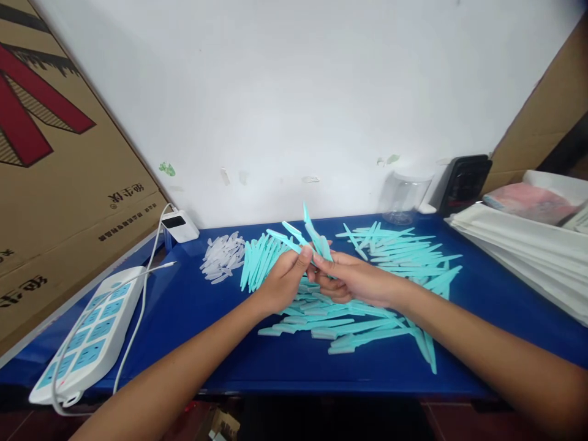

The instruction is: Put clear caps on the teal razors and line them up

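My left hand [281, 283] and my right hand [356, 278] meet above the middle of the blue table [184, 343]. Both are closed on several turquoise eyebrow razors [313, 229] that fan upward from between the fingers. Which razor sits in which hand is partly hidden where the fingertips overlap. Under and around my hands lie many loose eyebrow razors [340, 327]. A neater row of razors [257, 260] rests left of my left hand, and another heap [408, 251] spreads behind my right forearm. Farther left is a pile of small translucent covers [223, 256].
A white power strip [92, 334] with a cable lies at the left edge, near a small white device [180, 225]. Cardboard boxes [68, 184] flank the table. At the back right stand a clear jar [404, 196], a black object [465, 184] and stacked white packaging [519, 245].
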Motion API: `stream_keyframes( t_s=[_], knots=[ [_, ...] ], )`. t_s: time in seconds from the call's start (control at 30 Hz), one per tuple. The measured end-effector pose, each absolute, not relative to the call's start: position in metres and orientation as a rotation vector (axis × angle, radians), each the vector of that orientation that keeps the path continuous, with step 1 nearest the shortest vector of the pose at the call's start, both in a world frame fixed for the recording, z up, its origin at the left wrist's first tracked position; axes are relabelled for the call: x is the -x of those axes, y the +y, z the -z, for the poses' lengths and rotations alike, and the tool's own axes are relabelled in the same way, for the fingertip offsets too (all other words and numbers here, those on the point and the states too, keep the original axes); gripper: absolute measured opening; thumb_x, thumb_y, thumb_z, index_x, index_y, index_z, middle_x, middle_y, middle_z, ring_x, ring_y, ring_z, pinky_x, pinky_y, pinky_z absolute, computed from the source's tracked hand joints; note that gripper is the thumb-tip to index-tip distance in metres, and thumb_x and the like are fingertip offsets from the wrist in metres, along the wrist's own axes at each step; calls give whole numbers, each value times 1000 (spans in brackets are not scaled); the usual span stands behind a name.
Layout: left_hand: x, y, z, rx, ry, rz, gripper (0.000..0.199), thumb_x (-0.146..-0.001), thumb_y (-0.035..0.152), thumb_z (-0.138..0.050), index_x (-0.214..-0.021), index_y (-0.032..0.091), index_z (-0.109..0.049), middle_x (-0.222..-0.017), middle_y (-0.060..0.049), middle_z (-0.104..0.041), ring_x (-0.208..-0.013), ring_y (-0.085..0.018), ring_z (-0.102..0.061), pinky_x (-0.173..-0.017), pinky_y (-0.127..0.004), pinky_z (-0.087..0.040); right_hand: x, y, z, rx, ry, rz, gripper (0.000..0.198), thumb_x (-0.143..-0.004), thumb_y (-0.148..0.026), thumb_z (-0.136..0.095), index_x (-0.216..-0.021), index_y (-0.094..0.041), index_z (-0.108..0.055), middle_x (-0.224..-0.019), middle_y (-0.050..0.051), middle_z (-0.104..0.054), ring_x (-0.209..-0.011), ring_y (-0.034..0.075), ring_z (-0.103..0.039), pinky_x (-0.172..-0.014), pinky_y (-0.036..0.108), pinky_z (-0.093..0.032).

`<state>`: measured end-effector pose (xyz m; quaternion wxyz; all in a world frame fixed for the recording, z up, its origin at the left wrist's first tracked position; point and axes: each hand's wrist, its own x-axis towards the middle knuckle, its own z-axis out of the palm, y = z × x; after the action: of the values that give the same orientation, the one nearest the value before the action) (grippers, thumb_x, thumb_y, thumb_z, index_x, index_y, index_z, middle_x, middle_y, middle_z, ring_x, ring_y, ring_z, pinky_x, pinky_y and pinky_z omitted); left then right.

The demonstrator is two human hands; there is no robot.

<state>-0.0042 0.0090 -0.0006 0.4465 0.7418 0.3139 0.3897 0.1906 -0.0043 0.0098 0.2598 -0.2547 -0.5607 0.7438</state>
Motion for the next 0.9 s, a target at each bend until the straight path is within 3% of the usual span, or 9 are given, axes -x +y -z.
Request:
stream_keyframes(
  t_s=[0.1, 0.17, 0.23, 0.33, 0.43, 0.57, 0.67, 0.77, 0.9],
  knots=[
    [7, 9, -5, -1789, 768, -856, 63, -107, 64, -38, -86, 14, -70, -64, 0, -51, -64, -14, -52, -67, -28, -44, -191, -8, -12, 692, -1599, -2070, 55, -98, -74, -52, -101, -20, -59, -66, -8, -32, -55, 8, -19, -49, 25, -17],
    [7, 9, -8, -1754, 782, -851, 62, -106, 63, -41, -78, 14, -68, -59, 2, -48, -57, -13, -48, -61, -27, -40, -191, -9, -14, 726, -1652, -2027, 57, -99, -75, -49, -100, -19, -60, -70, -6, -41, -55, 8, -23, -49, 26, -19],
    [6, 11, -8, -1705, 761, -872, 62, -106, 62, -42, -72, 15, -63, -57, 2, -46, -55, -12, -51, -59, -27, -40, -192, -8, -14, 769, -1703, -1934, 58, -99, -76, -47, -104, -19, -61, -77, -2, -52, -53, 7, -29, -49, 26, -21],
    [7, 17, -5, -1628, 672, -917, 55, -106, 60, -46, -83, 15, -65, -62, 3, -50, -55, -13, -57, -63, -28, -46, -194, -6, -15, 834, -1720, -1834, 59, -100, -75, -47, -117, -21, -60, -94, 3, -64, -53, 7, -37, -51, 27, -27],
    [14, 30, -3, -1564, 719, -1064, 52, -102, 61, -53, -88, 13, -67, -71, -3, -63, -61, -14, -59, -69, -30, -52, -197, -4, -17, 953, -1727, -1732, 62, -100, -76, -44, -115, -19, -64, -84, 1, -62, -54, 9, -35, -52, 28, -28],
    [26, 44, -6, -1542, 889, -1143, 52, -96, 65, -61, -82, 15, -63, -75, -6, -69, -64, -16, -65, -65, -29, -55, -199, 0, -19, 1039, -1798, -1602, 58, -103, -71, -46, -107, -17, -69, -60, -6, -45, -50, 10, -29, -54, 29, -31],
    [27, 42, -7, -1502, 933, -1052, 50, -97, 65, -58, -82, 18, -56, -67, -2, -65, -52, -14, -60, -50, -26, -51, -197, 0, -19, 1051, -1757, -1633, 56, -103, -69, -48, -106, -17, -68, -57, -8, -40, -48, 9, -24, -50, 28, -25],
    [17, 31, -3, -1464, 988, -963, 48, -100, 64, -51, -82, 20, -52, -58, 2, -57, -42, -12, -51, -39, -23, -42, -190, -2, -15, 1040, -1760, -1672, 56, -101, -70, -50, -89, -18, -66, -54, -9, -37, -47, 9, -23, -48, 28, -22],
    [2, 21, 8, -1346, 1014, -1005, 40, -101, 60, -53, -90, 22, -52, -57, 7, -47, -38, -8, -40, -34, -18, -32, -180, -8, -9, 991, -1865, -1519, 49, -95, -63, -65, -77, -18, -63, -61, -5, -48, -50, 9, -30, -49, 28, -25]
  ],
)
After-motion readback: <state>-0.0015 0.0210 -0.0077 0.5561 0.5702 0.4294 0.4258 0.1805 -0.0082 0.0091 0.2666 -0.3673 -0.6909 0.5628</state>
